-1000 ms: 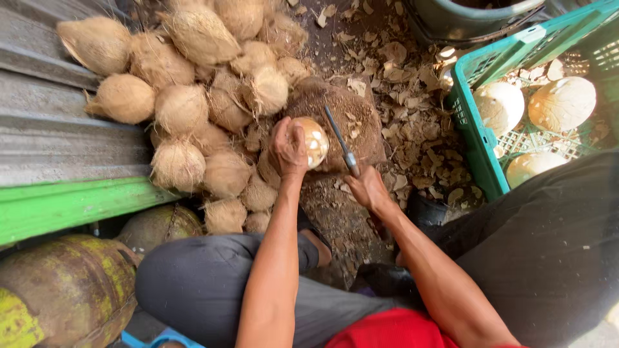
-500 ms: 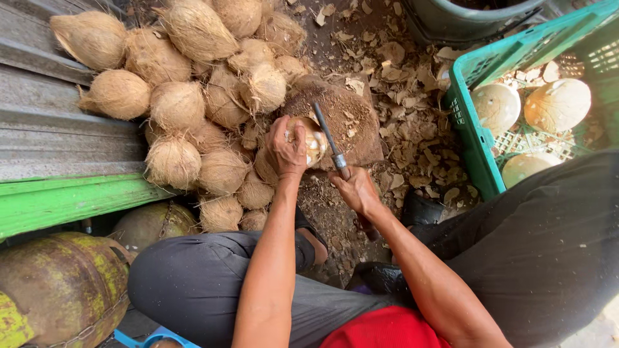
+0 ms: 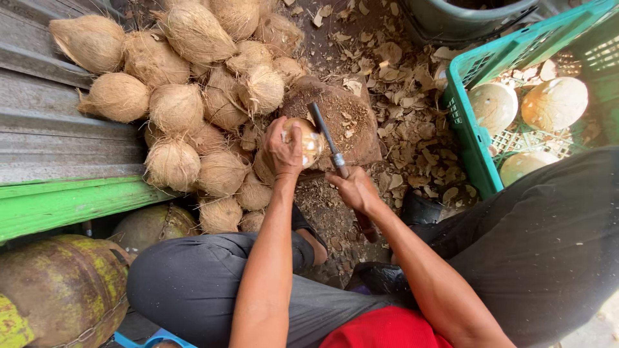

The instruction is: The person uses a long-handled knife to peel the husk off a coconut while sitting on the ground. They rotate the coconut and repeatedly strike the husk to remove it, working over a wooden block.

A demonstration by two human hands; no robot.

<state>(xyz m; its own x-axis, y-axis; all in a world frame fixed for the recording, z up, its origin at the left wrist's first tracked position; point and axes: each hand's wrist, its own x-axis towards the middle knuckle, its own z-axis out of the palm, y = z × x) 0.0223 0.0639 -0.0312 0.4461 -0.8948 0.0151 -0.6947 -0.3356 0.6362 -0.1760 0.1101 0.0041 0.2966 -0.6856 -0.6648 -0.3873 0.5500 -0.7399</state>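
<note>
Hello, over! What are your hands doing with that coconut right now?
Left hand grips coconut on the block. Right hand holds knife, blade against it. Husk scraps around; nothing blocking.

The left hand (image 3: 282, 149) grips a partly peeled coconut (image 3: 307, 140) over the wooden block (image 3: 348, 122), and the right hand (image 3: 354, 190) holds a knife (image 3: 325, 136) whose blade touches it. Husked coconuts (image 3: 193, 116) are heaped just left of the block; a green crate (image 3: 474, 138) of peeled ones stands right.

Rough fibrous coconuts (image 3: 173, 164), metal knife (image 3: 327, 138), plastic crate (image 3: 474, 138).
</note>
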